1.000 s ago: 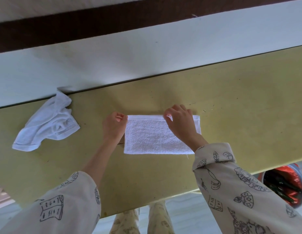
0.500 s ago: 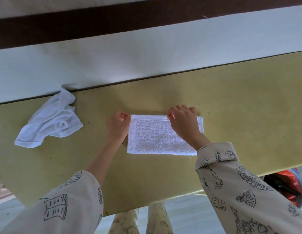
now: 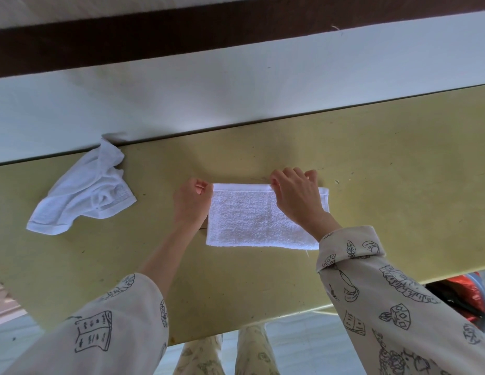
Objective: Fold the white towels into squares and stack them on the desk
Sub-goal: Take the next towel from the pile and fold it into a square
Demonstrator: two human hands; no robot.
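The folded towel (image 3: 259, 221) lies flat as a long rectangle near the middle of the desk (image 3: 398, 171), its long sides running with the desk's far and near edges. The left hand (image 3: 192, 203) pinches the far left corner of the towel; the right hand (image 3: 296, 197) lies over the far edge toward the right, fingers curled on the hem, thumb apparently pinching it. The cloth is terry, judged light, soft and limp: it will sag if lifted by one point and its layers may slide apart, so the sound hold is at the corners or the hemmed edge, both layers pinched together. One cross fold, short end to short end, appears to be what remains to make a square. A second towel (image 3: 83, 193) lies crumpled near the far left of the desk, well apart and unfolded, one tip touching the far edge. The desk top is yellow-green, smooth, scuffed and speckled, offering moderate grip. Beyond its far edge stands a pale wall with a dark band (image 3: 181, 41). Below the near right corner a red and black object (image 3: 463, 293) shows, not identifiable.
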